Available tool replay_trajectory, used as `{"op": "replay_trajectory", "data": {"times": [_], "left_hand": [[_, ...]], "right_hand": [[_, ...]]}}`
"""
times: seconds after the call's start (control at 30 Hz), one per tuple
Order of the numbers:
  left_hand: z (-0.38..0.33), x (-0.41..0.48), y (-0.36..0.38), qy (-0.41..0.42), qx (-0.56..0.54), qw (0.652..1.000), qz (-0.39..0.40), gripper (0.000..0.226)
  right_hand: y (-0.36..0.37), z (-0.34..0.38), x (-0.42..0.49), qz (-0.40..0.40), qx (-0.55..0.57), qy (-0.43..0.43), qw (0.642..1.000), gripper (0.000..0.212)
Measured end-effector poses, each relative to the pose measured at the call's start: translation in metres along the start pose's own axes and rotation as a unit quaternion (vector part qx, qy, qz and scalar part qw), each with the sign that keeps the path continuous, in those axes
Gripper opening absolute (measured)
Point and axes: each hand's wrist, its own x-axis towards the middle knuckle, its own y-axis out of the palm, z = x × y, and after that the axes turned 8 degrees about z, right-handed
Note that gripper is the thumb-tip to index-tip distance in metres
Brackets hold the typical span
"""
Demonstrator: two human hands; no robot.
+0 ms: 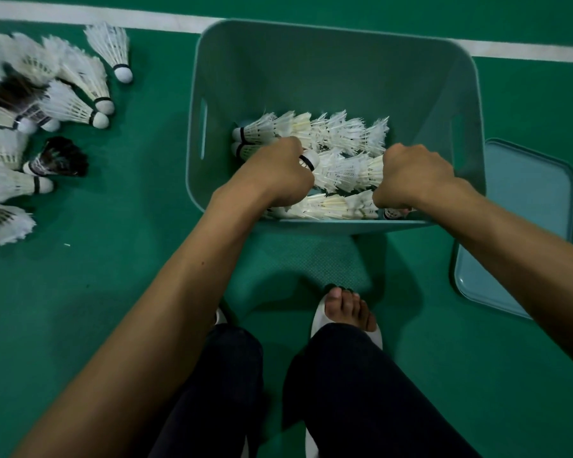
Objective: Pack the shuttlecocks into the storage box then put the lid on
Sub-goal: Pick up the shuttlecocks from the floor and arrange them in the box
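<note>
Both hands down inside the storage box, packing white shuttlecocks on a green court floor.

Green court floor [119, 276] below, crossed by a white line [179, 23] at the top. Teal storage box [311, 61] open in the middle, rows of feather shuttlecocks [341, 133] lying on its bottom. Teal lid [526, 206] flat on the floor, just right of the box. Loose pile of shuttlecocks [47, 104] well off to the left, one dark-feathered shuttlecock [60, 157] among them. Left hand [275, 173] curled shut on a shuttlecock's cork end [310, 160]; right hand [414, 175] closed over the feathered row [348, 170], fingers hidden underneath.
</note>
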Motion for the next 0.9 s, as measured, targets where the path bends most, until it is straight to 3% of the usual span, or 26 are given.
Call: {"op": "replay_trajectory", "data": {"times": [0.3,0.43,0.67,0.73,0.83,0.9], "left_hand": [[0.000,-0.003,0.003,0.010,-0.038,0.999,-0.033,0.023],[0.002,-0.005,0.000,-0.013,-0.060,0.995,-0.080,0.024],[-0.003,-0.008,-0.001,-0.035,-0.054,0.987,-0.146,0.022],[-0.005,-0.008,-0.003,-0.028,-0.071,0.982,-0.171,0.023],[-0.005,-0.005,-0.008,-0.009,-0.122,0.973,-0.194,0.023],[-0.007,0.000,-0.009,-0.009,-0.207,0.962,-0.176,0.019]], "right_hand": [[-0.001,-0.010,0.018,0.009,0.196,0.030,0.980,0.020],[0.001,-0.010,0.022,0.091,0.298,0.052,0.949,0.024],[0.006,-0.011,0.029,0.160,0.237,0.050,0.957,0.016],[0.000,-0.010,0.023,0.142,0.178,0.023,0.974,0.017],[-0.016,-0.011,0.008,0.004,0.054,-0.017,0.998,0.021],[-0.026,-0.009,0.002,-0.030,0.190,-0.041,0.980,0.024]]}}
